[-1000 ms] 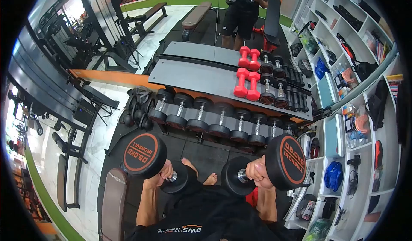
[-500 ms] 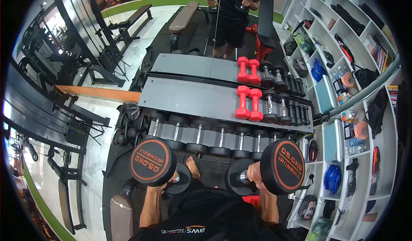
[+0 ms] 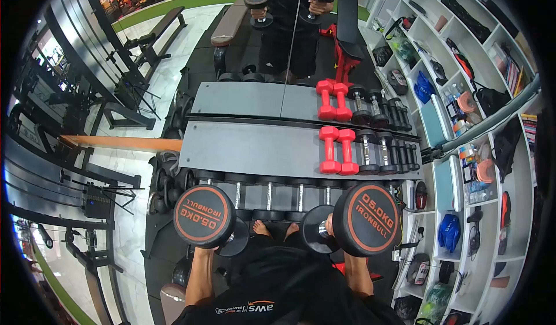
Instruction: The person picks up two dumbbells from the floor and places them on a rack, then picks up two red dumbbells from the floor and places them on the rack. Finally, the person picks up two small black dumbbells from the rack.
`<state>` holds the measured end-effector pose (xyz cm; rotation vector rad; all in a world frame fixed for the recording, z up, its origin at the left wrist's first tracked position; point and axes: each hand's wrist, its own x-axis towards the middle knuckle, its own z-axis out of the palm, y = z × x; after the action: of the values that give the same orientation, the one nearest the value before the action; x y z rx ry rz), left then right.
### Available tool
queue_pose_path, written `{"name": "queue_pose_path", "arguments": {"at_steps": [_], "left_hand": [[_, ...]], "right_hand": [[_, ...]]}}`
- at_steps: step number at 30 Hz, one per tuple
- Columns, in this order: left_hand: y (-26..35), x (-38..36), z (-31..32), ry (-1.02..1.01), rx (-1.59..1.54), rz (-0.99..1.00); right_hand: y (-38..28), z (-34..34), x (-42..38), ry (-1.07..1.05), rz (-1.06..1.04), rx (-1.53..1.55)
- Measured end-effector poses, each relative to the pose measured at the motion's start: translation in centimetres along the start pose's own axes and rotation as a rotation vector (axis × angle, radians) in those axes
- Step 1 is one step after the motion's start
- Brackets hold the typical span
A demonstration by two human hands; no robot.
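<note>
My left hand [image 3: 204, 251] is closed round a black dumbbell [image 3: 204, 216] with orange lettering, raised in front of my chest. The weight's round end hides most of the fingers. On the other side, my right hand [image 3: 329, 224] grips a matching dumbbell [image 3: 367, 219], its chrome handle partly showing. Both ends facing me read 05.0KG IRONBULL. In the mirror, the reflected person [image 3: 289, 41] holds the two weights upright at chest height.
Before me stands a grey rack [image 3: 249, 148] with red dumbbells [image 3: 329, 150] and smaller black ones on top. Larger dumbbells [image 3: 269, 195] line its lower tier. White shelves [image 3: 431, 209] with bags and bottles flank the right. A brown bench [image 3: 174, 302] is at lower left.
Both dumbbells stay in my hands, the right one slightly lower and further left in view. The view has tilted, and both feet now show below the rack.
</note>
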<state>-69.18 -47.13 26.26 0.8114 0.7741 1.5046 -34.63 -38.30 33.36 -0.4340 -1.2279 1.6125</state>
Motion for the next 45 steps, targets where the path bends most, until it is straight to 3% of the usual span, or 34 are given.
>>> {"name": "queue_pose_path", "arguments": {"at_steps": [18, 29, 33, 34, 38, 45], "left_hand": [[-3.5, 7.6, 1.8, 0.096, 0.027, -0.044], [-5.9, 11.9, 1.1, 0.199, 0.062, -0.150], [-6.5, 11.8, 0.7, 0.244, 0.076, -0.185], [-6.7, 11.7, 0.6, 0.257, 0.082, -0.195], [-7.3, 11.7, 0.3, 0.296, 0.089, -0.227], [-8.9, 11.8, -0.5, 0.358, 0.119, -0.279]], "right_hand": [[2.7, -8.1, 5.4, 0.083, 0.067, -0.046], [17.0, -18.3, 5.9, 0.270, 0.418, -0.258], [15.7, -14.7, 11.7, 0.253, 0.354, 0.069], [14.0, -13.1, 13.8, 0.344, 0.492, -0.041], [16.8, -14.3, 15.6, 0.465, 0.639, -0.015], [18.4, -15.0, 19.3, 0.531, 0.779, -0.058]]}}
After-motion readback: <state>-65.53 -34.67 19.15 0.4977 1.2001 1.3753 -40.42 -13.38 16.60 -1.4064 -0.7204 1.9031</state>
